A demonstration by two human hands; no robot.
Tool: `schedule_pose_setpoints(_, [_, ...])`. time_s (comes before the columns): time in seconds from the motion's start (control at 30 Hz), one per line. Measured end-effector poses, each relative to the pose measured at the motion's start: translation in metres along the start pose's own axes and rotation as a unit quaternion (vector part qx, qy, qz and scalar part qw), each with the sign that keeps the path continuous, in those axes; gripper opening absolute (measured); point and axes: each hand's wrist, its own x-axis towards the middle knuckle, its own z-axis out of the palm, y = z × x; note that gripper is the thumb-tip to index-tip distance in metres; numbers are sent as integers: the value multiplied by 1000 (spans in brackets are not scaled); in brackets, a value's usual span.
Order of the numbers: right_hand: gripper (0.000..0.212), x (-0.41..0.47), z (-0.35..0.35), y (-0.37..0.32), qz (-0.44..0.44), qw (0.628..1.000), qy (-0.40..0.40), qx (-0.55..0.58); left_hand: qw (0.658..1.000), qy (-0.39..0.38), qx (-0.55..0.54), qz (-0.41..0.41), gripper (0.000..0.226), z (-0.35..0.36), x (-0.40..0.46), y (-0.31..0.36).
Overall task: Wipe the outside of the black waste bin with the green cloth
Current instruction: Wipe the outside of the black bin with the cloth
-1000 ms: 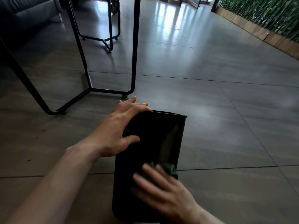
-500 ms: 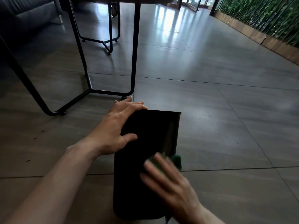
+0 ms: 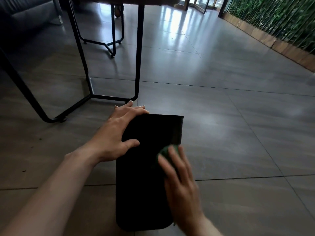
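Observation:
The black waste bin (image 3: 144, 176) lies on its side on the tiled floor, its open rim pointing away from me. My left hand (image 3: 117, 133) grips the bin's upper left edge near the rim, fingers curled over it and thumb on top. My right hand (image 3: 179, 176) presses the green cloth (image 3: 164, 151) flat against the bin's upper right side; only a small bunch of cloth shows beyond my fingertips. The hand is blurred by motion.
Black metal table legs (image 3: 138, 53) stand just beyond the bin's rim, with a floor bar (image 3: 109, 98) close to my left fingertips. A dark sofa (image 3: 29, 12) is at the far left. A planter wall with greenery (image 3: 276, 26) runs along the right.
My right hand has slid the green cloth up along the bin's side toward the rim and to the right. My left hand keeps its hold on the bin.

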Motion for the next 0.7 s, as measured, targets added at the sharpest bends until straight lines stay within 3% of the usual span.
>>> schedule_pose_setpoints(0.1, [38, -39, -6, -2, -37, 999, -37, -6, 1000, -2, -2, 7, 84, 2, 0, 1])
schedule_pose_setpoints(0.33, [52, 91, -8, 11, 139, 983, 77, 91, 1000, -10, -4, 6, 84, 3, 2, 2])
schedule_pose_setpoints(0.47, [49, 43, 6, -1, 88, 994, 39, 47, 1000, -1, 0, 3, 85, 0, -1, -5])
schedule_pose_setpoints(0.6, [60, -35, 0, -6, 35, 998, -36, 36, 1000, -6, -2, 7, 85, 2, 2, -5])
schedule_pose_setpoints(0.7, [52, -8, -6, 2, 70, 996, -28, 55, 1000, -4, 6, 16, 85, 7, 7, -3])
